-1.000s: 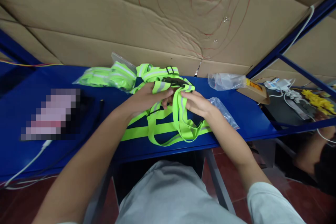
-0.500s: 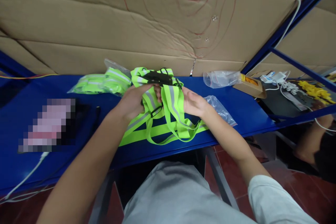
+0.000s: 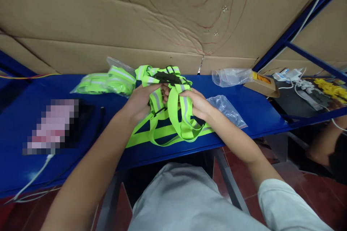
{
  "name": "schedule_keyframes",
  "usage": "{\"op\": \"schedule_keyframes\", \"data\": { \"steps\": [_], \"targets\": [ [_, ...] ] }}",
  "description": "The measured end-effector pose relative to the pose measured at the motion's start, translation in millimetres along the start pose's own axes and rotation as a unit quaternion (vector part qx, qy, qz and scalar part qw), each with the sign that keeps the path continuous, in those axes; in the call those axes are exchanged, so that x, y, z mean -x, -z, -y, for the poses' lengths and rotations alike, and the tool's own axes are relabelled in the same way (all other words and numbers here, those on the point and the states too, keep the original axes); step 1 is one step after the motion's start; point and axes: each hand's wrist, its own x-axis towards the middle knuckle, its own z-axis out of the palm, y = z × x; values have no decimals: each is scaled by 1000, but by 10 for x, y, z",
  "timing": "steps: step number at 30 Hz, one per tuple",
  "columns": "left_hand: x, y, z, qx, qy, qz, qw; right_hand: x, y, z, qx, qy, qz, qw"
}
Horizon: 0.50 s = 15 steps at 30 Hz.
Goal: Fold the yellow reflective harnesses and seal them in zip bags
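Between my hands is a bundled reflective harness [image 3: 173,115] of neon yellow-green straps with grey stripes. A black piece [image 3: 168,78] shows at its top, and a small black buckle [image 3: 160,112] hangs on a strap near my left hand. My left hand [image 3: 141,101] is closed around the left side of the bundle, some fingers hidden behind straps. My right hand [image 3: 197,103] grips a strap at the right side, thumb on top. Loops hang below the hands, and other straps lie flat along the table's front edge.
Bagged yellow-green straps [image 3: 104,81] lie at the back left. Clear plastic bags [image 3: 227,110] lie on the right of the blue table [image 3: 260,115], near a small cardboard box [image 3: 262,85]. A blurred-out device [image 3: 52,124] with a white cable is at left. Another person's arm [image 3: 325,140] shows far right.
My right hand has turned from an opener pose beside the straps to a thumb-on-top grip on one. The hanging loop has shifted slightly. The camera view has moved a little.
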Motion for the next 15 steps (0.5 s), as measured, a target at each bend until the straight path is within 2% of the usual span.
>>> {"op": "schedule_keyframes", "data": {
  "steps": [3, 5, 10, 13, 15],
  "targets": [
    [15, -10, -40, 17, -5, 29, 999, 43, 50, 135, -109, -38, 88, 989],
    [13, -6, -41, 24, -10, 31, 999, 84, 44, 200, -124, -25, 112, 986],
    [-7, -5, -10, -41, -15, 52, 998, 117, 23, 203, -65, -21, 37, 997],
    [-19, -34, -25, -115, -24, 64, 991, 105, 86, 225, -50, -17, 34, 998],
    [-25, -59, -34, -180, -43, 52, 981, 107, 136, 265, -47, -1, 41, 998]
  ]
}}
